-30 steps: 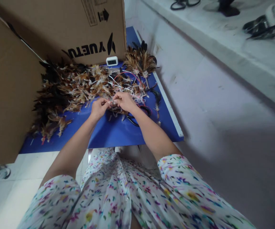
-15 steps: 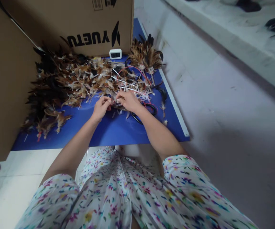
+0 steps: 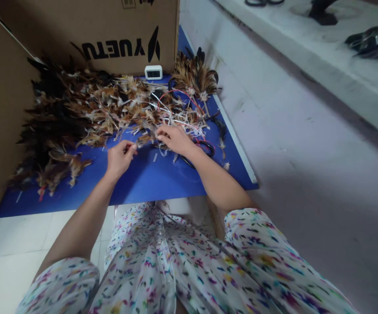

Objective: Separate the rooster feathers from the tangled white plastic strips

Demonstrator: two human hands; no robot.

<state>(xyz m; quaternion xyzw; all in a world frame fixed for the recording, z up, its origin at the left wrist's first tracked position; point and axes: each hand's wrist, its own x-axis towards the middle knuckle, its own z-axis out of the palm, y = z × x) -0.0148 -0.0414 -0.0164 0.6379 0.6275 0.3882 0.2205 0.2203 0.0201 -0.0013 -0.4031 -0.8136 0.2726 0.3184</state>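
Left grip (image 3: 119, 159) pinches one feather tuft (image 3: 145, 139); right grip (image 3: 175, 140) is curled, its hold I cannot tell. One clock (image 3: 153, 73) (white) sits toward the desk's (image 3: 163, 185) far edge.

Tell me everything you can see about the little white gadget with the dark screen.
The gadget is a small, rounded rectangle, wider than tall, with a white, plastic-looking frame around a dark screen; any reading is too small to make out. It stands upright on the blue table, screen forward, before the cardboard box. Whether it touches the box is unclear. No hand touches it.
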